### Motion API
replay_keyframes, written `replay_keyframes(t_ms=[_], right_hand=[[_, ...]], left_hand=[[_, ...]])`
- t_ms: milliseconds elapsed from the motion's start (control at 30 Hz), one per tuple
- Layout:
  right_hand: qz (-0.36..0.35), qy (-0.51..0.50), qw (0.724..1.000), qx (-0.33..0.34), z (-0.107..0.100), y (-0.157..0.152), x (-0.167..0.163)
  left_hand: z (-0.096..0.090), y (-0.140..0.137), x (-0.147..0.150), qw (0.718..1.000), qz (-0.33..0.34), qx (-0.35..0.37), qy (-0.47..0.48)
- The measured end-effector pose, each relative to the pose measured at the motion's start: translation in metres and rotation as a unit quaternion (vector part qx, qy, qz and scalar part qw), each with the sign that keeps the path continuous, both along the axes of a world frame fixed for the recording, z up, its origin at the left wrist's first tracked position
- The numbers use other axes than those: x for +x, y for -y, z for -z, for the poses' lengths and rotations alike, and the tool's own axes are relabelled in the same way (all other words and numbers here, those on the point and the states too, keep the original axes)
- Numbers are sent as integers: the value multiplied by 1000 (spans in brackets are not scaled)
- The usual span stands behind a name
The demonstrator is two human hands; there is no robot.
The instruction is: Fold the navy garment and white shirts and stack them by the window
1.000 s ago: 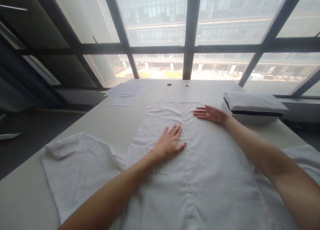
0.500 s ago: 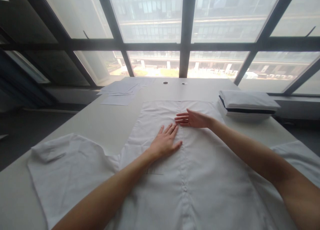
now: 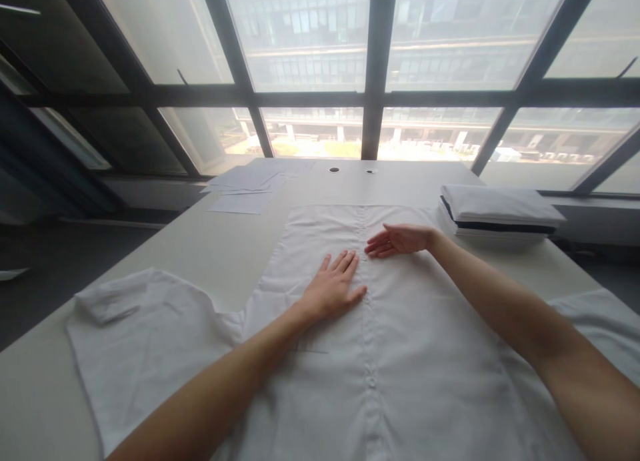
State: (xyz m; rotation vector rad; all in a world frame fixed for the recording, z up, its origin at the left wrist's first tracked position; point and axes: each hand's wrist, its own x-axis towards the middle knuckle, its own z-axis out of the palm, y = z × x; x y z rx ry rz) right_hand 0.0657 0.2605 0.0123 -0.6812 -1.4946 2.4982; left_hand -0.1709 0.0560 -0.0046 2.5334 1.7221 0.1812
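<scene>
A white button-up shirt [image 3: 425, 341] lies spread front side up, its hem toward the window and its button line running down the middle. One short sleeve [image 3: 150, 327] reaches out to the left; part of the other shows at the right, behind my forearm. My left hand [image 3: 335, 284] rests flat on the shirt just left of the buttons, fingers spread. Right of the button line, my right hand [image 3: 400, 239] is turned on its edge, fingers stretched toward the buttons and touching or just above the cloth. Neither hand holds anything.
The shirt lies on a white table [image 3: 230, 247]. Loose paper sheets [image 3: 245, 181] are at the far left, and a stack of folded shirts [image 3: 500, 207], white with a dark layer, sits at the far right. Two cable holes [image 3: 334, 170] are near the back edge, before large windows.
My right hand has shifted a little to the right, away from the left fingertips, and its fingers have drawn closer together. My left hand stays flat in place. The view has tilted slightly.
</scene>
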Motion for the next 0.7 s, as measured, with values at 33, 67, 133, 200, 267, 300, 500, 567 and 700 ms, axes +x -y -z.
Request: replay_keyframes(t_ms=[33, 67, 133, 200, 267, 300, 500, 567, 700], right_hand=[[-14, 14, 1000, -8, 0, -2, -6], [34, 17, 999, -6, -1, -8, -11], [237, -4, 971, 23, -5, -27, -24], [413, -28, 909, 56, -10, -47, -36], [470, -44, 879, 70, -15, -58, -45], [468, -50, 879, 71, -17, -59, -46], [57, -12, 998, 27, -11, -22, -29], [45, 18, 998, 44, -6, -17, -24], [448, -11, 877, 175, -1, -32, -17]], left_hand=[[-1, 0, 0, 1000, -2, -3, -1], [-2, 1, 1, 1000, -4, -6, -2], [-3, 1, 1, 1000, -5, -12, -3], [-4, 3, 1, 1000, -5, -15, -3], [-5, 3, 2, 1000, -6, -16, 0], [-4, 4, 2, 1000, -6, -16, 1], [-2, 2, 1, 1000, -4, -13, 9], [-2, 2, 1, 1000, -5, -14, 9], [-3, 2, 1, 1000, -4, -16, 8]])
